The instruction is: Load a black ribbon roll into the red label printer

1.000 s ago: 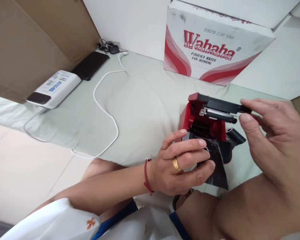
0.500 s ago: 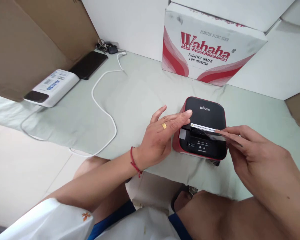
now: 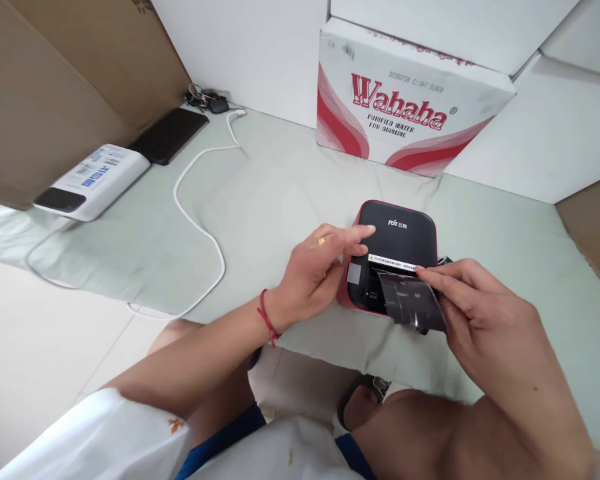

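A black label printer with red sides (image 3: 400, 233) sits near the table's front edge. My left hand (image 3: 315, 273) braces its left side, two fingers resting over the lid's edge and the others curled; its thumb is hard to make out. From the printer's front slot a dark, glossy strip (image 3: 413, 300) hangs over the control panel, covering most of the buttons. My right hand (image 3: 473, 293) pinches this strip along its right side, fingertips close to the slot. A white warning label (image 3: 393, 261) runs across the lid's front edge.
Behind the printer stands a white and red water carton (image 3: 405, 107). At the left lie a white power bank (image 3: 95, 180), a dark phone (image 3: 173, 133) and keys (image 3: 205, 99). A white cable (image 3: 200, 227) winds over the green tablecloth (image 3: 275, 180).
The strip now hangs farther out over the control panel, turned with its face visible. My left fingers have shifted back toward the lid's left edge and curled. The view has moved slightly.
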The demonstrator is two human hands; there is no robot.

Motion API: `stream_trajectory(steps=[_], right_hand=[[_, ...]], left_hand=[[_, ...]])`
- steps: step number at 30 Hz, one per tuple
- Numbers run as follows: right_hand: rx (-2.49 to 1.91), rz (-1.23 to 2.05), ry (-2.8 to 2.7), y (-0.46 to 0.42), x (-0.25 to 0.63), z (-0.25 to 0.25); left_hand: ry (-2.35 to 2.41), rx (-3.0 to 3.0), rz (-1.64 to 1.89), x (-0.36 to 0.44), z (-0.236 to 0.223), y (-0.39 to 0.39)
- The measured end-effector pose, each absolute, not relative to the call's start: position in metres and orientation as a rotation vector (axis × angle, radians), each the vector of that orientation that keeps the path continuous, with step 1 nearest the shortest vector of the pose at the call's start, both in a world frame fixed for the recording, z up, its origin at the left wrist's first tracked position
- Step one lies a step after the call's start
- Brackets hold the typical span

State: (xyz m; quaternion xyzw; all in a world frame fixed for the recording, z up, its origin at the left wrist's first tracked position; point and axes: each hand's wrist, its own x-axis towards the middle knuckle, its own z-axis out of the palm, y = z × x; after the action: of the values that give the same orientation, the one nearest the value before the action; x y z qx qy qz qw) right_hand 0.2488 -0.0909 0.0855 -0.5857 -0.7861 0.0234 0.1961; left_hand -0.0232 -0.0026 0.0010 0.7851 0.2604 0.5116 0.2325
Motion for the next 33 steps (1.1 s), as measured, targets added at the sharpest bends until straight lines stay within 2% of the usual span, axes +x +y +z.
stream_trajectory(steps=[4, 9, 14, 27, 33], right_hand=[[-1.528, 0.237, -2.279, -0.079, 0.259, 0.098], [-1.573, 0.330, -2.132, -0.074, 0.257, 0.103], [-1.532, 0.313, -2.121, -0.071, 0.243, 0.100], [-1.602, 0.180, -2.092, -0.073, 0.234, 0.095], [-1.629, 0.315, -1.949, -0.065, 0.220, 0.106]], left_hand=[[0.559, 1.819, 1.271, -0.027, -0.004, 0.009], [0.602, 1.637, 1.149, -0.026, -0.024, 0.021], [0.622, 1.568, 1.051, -0.026, -0.037, 0.024], [0.527, 1.490, 1.013, -0.019, -0.035, 0.014], [0.549, 1.332, 1.051, -0.015, -0.031, 0.011]])
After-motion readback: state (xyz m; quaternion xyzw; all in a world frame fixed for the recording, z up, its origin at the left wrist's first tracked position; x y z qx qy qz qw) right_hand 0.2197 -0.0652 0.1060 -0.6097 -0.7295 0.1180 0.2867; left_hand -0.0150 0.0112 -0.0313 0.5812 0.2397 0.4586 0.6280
